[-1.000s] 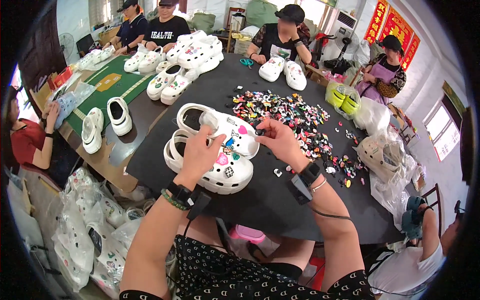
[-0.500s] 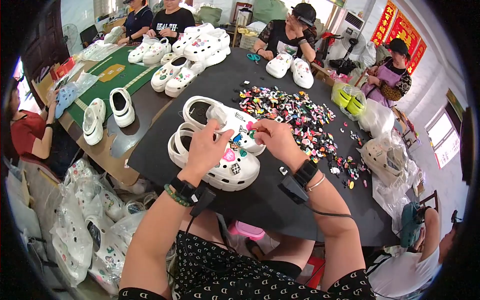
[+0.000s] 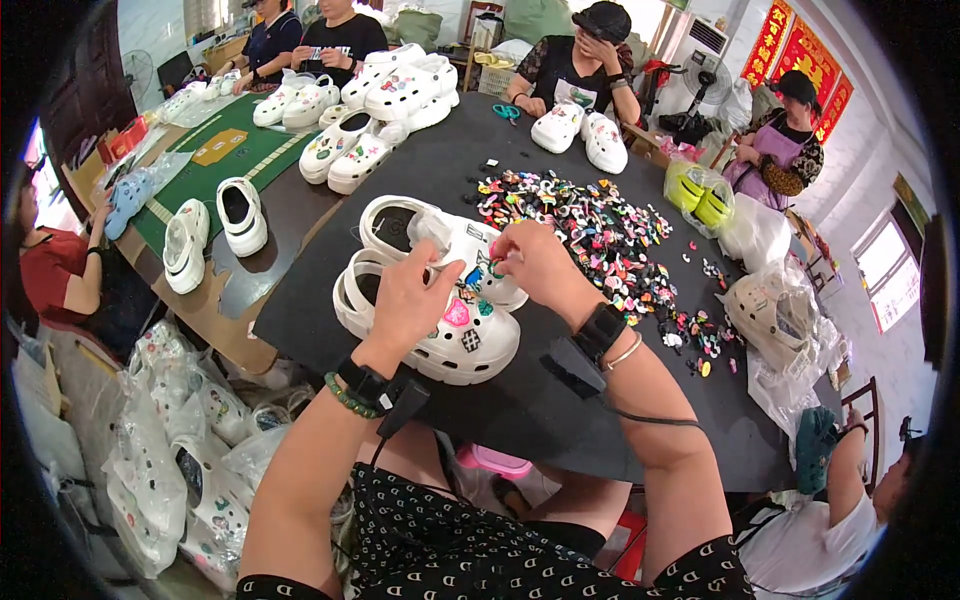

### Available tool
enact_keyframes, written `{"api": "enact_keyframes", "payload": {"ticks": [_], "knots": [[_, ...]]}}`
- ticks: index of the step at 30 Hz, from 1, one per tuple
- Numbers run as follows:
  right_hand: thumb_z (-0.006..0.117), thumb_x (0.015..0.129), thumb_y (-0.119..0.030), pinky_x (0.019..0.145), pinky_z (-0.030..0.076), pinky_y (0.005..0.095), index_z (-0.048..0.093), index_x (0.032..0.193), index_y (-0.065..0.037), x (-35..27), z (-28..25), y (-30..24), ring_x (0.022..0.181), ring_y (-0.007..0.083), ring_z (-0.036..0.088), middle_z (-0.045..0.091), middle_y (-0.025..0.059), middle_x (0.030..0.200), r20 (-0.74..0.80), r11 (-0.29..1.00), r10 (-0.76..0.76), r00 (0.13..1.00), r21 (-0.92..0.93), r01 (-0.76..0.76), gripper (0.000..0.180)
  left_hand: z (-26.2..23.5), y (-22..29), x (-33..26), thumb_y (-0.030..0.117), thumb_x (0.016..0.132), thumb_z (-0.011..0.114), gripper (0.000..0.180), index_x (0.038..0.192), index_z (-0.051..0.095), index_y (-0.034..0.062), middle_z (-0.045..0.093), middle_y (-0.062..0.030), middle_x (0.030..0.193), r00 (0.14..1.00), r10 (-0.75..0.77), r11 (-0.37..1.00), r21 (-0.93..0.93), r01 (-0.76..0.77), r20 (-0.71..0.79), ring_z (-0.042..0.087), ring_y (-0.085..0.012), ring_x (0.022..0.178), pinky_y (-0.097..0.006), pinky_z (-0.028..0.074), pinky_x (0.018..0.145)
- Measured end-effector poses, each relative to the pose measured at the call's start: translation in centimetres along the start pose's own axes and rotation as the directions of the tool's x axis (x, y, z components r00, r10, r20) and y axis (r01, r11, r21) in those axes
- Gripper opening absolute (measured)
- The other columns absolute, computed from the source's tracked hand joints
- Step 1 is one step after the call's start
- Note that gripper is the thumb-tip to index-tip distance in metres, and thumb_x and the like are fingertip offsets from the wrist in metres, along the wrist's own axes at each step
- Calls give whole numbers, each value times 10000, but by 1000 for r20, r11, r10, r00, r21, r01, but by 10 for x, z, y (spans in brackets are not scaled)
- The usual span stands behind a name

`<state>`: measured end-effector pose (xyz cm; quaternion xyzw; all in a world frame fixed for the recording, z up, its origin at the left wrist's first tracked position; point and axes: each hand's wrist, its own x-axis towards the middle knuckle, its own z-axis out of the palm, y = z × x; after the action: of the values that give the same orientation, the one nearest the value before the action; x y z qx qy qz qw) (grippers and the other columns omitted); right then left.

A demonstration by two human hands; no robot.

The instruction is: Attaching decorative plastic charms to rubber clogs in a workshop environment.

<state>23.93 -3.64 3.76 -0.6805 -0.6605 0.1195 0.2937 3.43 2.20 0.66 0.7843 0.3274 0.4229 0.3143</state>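
Two white clogs lie side by side on the black table, toes pointing right. My left hand (image 3: 412, 292) grips the upper of the far clog (image 3: 462, 240), its fingers reaching into the opening beside some clear plastic. On the toe of that same clog my right hand (image 3: 540, 262) presses with pinched fingers on a small shoe charm, mostly hidden by them. The near clog (image 3: 455, 362) carries a pink charm (image 3: 456, 313), a black grid-shaped charm (image 3: 471, 341) and others; my left hand partly covers it.
A wide heap of colourful shoe charms (image 3: 590, 230) spreads right of the clogs. More white clogs (image 3: 350, 150) are stacked at far left, and another pair (image 3: 580, 135) stands at the back. Bagged clogs (image 3: 150, 470) lie low on the left. Several people work around the tables.
My right hand has shifted slightly left and in over the far clog's toe, its fingers now closer against it. My left hand keeps its hold.
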Motion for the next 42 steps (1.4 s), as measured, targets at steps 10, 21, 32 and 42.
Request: {"api": "enact_keyframes", "payload": {"ticks": [10, 21, 32, 42], "knots": [[741, 769, -102, 1044, 407, 361, 429, 1412, -100, 22, -16, 9, 1268, 265, 485, 491, 134, 1388, 333, 962, 69, 940, 227, -151, 715, -3, 8, 0, 250, 887, 697, 288, 835, 521, 28, 500, -80, 562, 997, -70, 994, -80, 73, 44, 448, -133, 485, -324, 349, 474], [755, 813, -125, 1046, 395, 355, 344, 1457, -75, 24, 3, 34, 1255, 218, 469, 471, 107, 1378, 392, 858, 66, 918, 448, -253, 765, 5, -7, 0, 196, 885, 700, 244, 858, 530, 23, 494, -94, 515, 999, 42, 998, -55, -43, -21, 459, -134, 407, -321, 335, 427], [739, 784, -100, 1017, 421, 398, 388, 1372, -61, 11, 19, 7, 1220, 375, 515, 510, 251, 1305, 59, 980, 156, 986, 115, -162, 686, 5, -2, 2, 226, 863, 721, 278, 849, 533, 23, 449, -85, 519, 1000, -26, 1000, -7, 26, -2, 378, -128, 454, -327, 321, 451], [682, 790, -78, 866, 459, 437, 665, 965, -48, -47, 32, 7, 979, 339, 578, 645, 129, 957, -463, 959, -274, 843, -64, 276, 178, 1, -10, 0, 284, 881, 705, 323, 874, 525, 16, 468, -61, 519, 999, -29, 999, -16, 29, 17, 427, -132, 464, -328, 344, 463]]}}
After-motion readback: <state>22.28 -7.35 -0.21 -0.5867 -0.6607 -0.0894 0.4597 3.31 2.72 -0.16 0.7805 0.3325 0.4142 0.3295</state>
